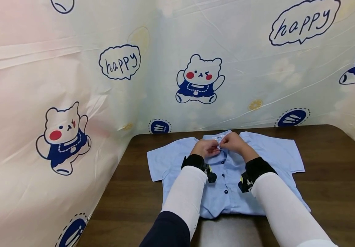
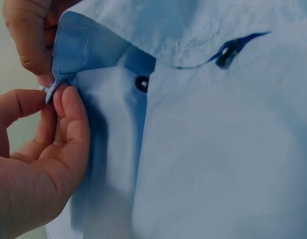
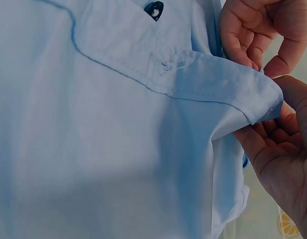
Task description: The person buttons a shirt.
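A light blue short-sleeved shirt (image 1: 174, 157) lies front up, its collar toward the far table edge. Dark buttons run down its front; the lowest visible button (image 1: 225, 191) is near the middle. My left hand (image 1: 206, 148) pinches the cloth edge near the neckline, thumb against fingertips in the left wrist view. Close beside it, my right hand (image 1: 235, 142) grips the front edge of the other side, thumb on top, as the right wrist view shows. The fingertips of both hands nearly meet there. A dark button (image 2: 142, 83) shows under the lifted flap. Whatever lies between the fingertips is hidden.
The shirt rests on a dark brown wooden table (image 1: 334, 199) with rounded far corners. Behind and to the left hangs a pale cloth (image 1: 162, 79) printed with bears and the word "happy". Black straps with small cameras circle both wrists.
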`<state>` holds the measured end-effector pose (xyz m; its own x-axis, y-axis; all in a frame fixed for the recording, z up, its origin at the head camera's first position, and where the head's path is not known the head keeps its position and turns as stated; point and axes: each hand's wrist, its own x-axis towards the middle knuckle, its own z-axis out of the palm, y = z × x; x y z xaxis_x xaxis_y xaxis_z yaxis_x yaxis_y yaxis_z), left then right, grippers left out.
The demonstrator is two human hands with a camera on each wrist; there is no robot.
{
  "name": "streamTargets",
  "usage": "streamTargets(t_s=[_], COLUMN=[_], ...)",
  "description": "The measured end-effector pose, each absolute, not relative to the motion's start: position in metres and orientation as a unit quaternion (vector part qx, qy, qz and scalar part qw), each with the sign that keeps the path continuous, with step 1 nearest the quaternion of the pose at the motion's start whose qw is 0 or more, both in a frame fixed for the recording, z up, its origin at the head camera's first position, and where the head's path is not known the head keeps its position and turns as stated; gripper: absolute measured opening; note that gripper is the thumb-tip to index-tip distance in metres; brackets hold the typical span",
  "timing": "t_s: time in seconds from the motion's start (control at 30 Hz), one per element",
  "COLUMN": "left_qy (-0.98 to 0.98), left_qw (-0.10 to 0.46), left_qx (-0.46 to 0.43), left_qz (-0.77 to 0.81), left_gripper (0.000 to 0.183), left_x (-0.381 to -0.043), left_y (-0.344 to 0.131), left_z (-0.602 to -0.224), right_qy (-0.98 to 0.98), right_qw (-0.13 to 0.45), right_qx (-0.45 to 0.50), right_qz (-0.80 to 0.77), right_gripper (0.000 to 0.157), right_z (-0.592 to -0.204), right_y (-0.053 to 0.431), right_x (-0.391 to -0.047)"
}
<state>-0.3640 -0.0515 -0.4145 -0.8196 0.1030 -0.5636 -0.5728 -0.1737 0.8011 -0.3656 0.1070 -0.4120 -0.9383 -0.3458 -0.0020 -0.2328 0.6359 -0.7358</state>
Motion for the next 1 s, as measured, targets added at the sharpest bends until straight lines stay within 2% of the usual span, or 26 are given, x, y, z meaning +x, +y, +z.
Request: streamTargets(t_s=[0.5, 0.73, 0.87, 1.0], left_qy=[0.681, 0.694, 0.706, 0.753], left_qw=[0.226, 0.213, 0.188, 0.131], left_qx=[-0.145, -0.121, -0.094, -0.029], left_qz=[0.681, 0.676, 0.676, 0.644], left_gripper=[0.004, 0.005, 0.009, 0.012], left_x=[-0.368, -0.368, -0.368, -0.368], left_y=[-0.050, -0.050, -0.051, -0.052], left_z=[-0.408, -0.411, -0.413, -0.414], right_qy=[0.897, 0.888, 0.881, 0.864], right_qw=[0.082, 0.105, 0.122, 0.137], right_qx=[-0.170, -0.178, -0.150, -0.126], right_qz=[-0.400, -0.411, -0.432, -0.467], right_gripper=[0.014, 0.034, 0.039, 0.041], right_z=[-0.409, -0.404, -0.403, -0.401], right_y=[0.108, 0.109, 0.108, 0.111], right_x=[-0.368, -0.367, -0.366, -0.364])
